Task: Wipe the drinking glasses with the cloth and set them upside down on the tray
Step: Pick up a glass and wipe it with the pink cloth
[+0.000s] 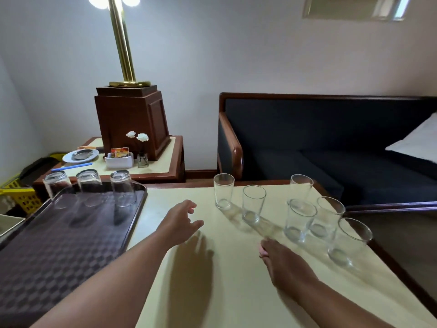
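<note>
1. Cream table (212, 292) is bearing six upright glasses on its far right half: a lone far glass (223, 190), a middle glass (253, 204) just right of it and nearer, and a cluster of four (299, 220) further right.
2. Dark checked tray (59, 245) is sitting on the left. Three inverted glasses (91, 188) are standing in a row along its far edge.
3. My left hand (182, 218) is hovering over the table between the tray and the lone far glass, fingers spread and relaxed, gripping nothing.
4. My right hand (281, 259) is lying low, near the cluster, back towards the camera. Its fingers are hiding beneath the palm, so I cannot tell whether it is holding anything.
5. A pink sliver (262, 252) is showing at its left edge. It is possibly the cloth, but I am not sure.
6. Judging progress: three done, six waiting. The step in hand looks like fetching the next glass, probably the lone far one or the middle one, as those are closest to my left hand.
7. Doing it well, as I am reckoning it:
   - gripping the lower wall, not the rim;
   - lifting straight up, since the neighbours are standing close and would topple easily;
   - handling wiped glass through the cloth, avoiding fresh prints;
   - setting the rim down flat beside the row, leaving a gap.
</note>
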Action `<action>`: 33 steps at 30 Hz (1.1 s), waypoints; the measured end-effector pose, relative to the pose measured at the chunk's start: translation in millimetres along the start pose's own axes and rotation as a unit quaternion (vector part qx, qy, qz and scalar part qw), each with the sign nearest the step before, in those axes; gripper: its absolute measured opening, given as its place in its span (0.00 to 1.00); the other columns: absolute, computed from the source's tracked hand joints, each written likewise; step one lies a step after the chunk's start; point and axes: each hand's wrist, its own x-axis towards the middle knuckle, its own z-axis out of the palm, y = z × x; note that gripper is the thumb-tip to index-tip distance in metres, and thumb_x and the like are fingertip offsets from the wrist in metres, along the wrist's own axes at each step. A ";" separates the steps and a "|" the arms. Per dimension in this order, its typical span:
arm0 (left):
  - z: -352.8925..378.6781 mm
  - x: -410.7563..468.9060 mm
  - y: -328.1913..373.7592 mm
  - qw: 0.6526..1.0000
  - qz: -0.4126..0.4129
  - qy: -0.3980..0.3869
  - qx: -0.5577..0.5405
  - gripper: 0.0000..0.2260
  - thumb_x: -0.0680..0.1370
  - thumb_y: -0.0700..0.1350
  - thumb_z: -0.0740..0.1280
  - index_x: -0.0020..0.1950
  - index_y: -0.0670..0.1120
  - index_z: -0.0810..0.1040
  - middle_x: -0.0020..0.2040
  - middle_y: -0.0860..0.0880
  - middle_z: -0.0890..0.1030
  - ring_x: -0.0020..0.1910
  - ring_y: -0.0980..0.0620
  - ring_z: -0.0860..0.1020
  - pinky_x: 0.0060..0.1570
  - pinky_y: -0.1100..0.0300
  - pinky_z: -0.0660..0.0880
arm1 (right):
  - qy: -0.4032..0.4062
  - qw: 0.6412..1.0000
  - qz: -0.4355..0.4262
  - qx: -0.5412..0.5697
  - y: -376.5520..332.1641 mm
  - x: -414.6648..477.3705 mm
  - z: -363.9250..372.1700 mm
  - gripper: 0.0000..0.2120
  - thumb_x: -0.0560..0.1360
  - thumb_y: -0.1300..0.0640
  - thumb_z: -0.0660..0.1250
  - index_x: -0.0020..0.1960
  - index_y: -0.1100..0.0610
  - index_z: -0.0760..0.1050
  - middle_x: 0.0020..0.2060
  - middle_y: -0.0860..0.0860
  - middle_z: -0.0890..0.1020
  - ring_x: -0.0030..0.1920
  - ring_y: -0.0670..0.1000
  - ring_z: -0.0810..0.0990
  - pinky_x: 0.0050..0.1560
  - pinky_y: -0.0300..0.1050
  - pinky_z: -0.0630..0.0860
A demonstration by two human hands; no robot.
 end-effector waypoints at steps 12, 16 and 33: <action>69.9 112.0 49.5 0.980 -0.066 0.033 -0.184 0.50 0.62 0.56 0.83 0.76 0.53 0.59 0.72 0.48 0.72 0.70 0.46 0.71 0.62 0.50 0.76 | 0.016 1.000 -0.006 0.013 12.0 24.9 8.6 0.05 0.78 0.55 0.57 0.45 0.48 0.63 0.44 0.43 0.70 0.42 0.45 0.68 0.38 0.37 0.62; 69.3 110.5 46.0 0.980 -0.049 0.041 -0.186 0.30 0.64 0.54 0.82 0.60 0.53 0.71 0.58 0.52 0.79 0.59 0.51 0.78 0.54 0.53 0.78 | 0.030 0.998 0.046 0.016 7.8 30.5 10.5 0.04 0.79 0.54 0.58 0.45 0.48 0.67 0.41 0.43 0.73 0.40 0.45 0.71 0.37 0.39 0.65; -74.1 -133.9 87.3 0.831 -0.026 0.041 -0.555 0.24 0.73 0.46 0.74 0.66 0.49 0.69 0.58 0.45 0.82 0.58 0.46 0.81 0.53 0.45 0.81 | 0.215 0.898 -0.082 0.375 -194.2 -15.9 -91.9 0.16 0.80 0.53 0.65 0.68 0.52 0.77 0.60 0.42 0.81 0.56 0.36 0.80 0.55 0.33 0.78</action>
